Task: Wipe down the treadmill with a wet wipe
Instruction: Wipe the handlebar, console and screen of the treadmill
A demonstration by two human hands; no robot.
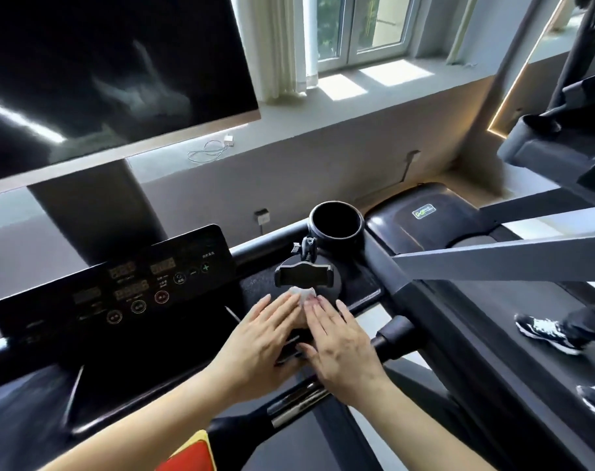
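Note:
The black treadmill console [119, 287] with lit round buttons spans the left of the view. To its right a phone holder [304, 275] stands in front of a round cup holder [335, 224]. A small white wet wipe [303, 294] lies bunched on the console tray just below the phone holder. My left hand [258, 345] and my right hand [340, 345] lie side by side with straight fingers, fingertips touching the wipe from either side. Most of the wipe is hidden under the fingers.
A large dark screen [102, 69] hangs above the console. A second treadmill [493, 300] runs on the right, with another person's sneakers [544, 331] on its belt. A white charger and cable [211, 149] lie on the window ledge. The handlebar [391, 334] sticks out right of my hands.

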